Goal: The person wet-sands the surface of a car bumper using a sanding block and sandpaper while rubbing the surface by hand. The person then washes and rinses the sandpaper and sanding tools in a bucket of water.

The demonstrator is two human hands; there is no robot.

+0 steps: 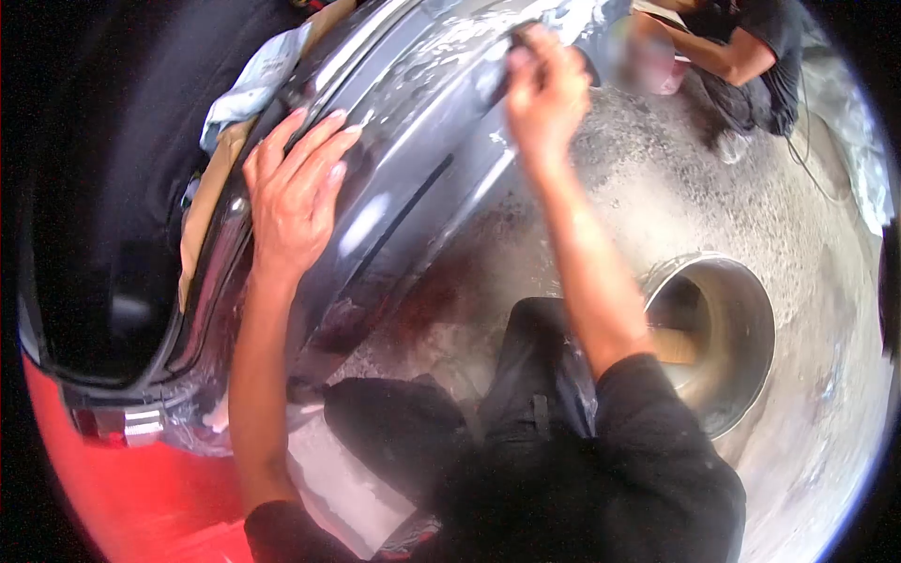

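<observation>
A dark, glossy car body panel (399, 188) with wet, shiny streaks runs diagonally across the head view. My left hand (296, 192) lies on its upper edge, fingers spread, holding nothing. Farther along the panel, at the top, my right hand (547, 89) presses a small dark pad (522, 38) against the surface, its fingers bent round it. The pad is partly hidden and blurred.
A round metal bucket (762, 347) stands on the stained concrete floor (694, 216) at my right. Another person (751, 66) crouches at the upper right. Brown paper (202, 225) and a pale cloth (255, 83) line the opening at left. Red surface (160, 493) lies lower left.
</observation>
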